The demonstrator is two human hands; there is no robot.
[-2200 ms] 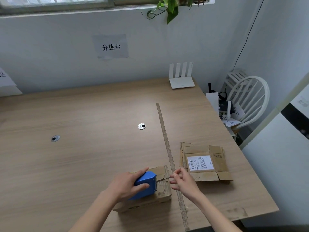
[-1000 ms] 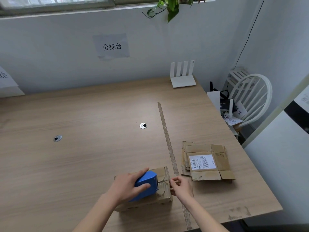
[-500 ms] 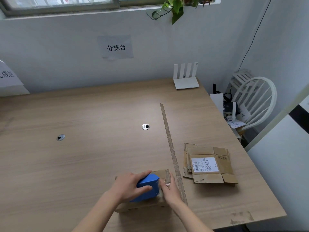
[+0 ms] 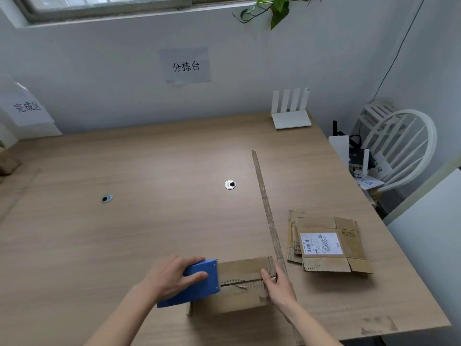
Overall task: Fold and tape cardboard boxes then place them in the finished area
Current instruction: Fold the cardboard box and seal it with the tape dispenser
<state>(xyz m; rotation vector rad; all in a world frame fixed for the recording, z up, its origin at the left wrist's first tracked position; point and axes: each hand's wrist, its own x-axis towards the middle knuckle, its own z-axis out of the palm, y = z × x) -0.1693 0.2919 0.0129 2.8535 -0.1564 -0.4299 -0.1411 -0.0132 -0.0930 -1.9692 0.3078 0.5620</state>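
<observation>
Taping step: left hand (image 4: 172,277) grips the blue tape dispenser (image 4: 197,283) at the left end of the cardboard box (image 4: 239,285), near the worktop (image 4: 124,233) front edge. Right hand (image 4: 278,283) presses the box's right end, fingers seemingly pinning the tape end. Best to pull straight along the seam. Cardboard is matte, worn, corrugated; the dispenser is hard plastic.
</observation>
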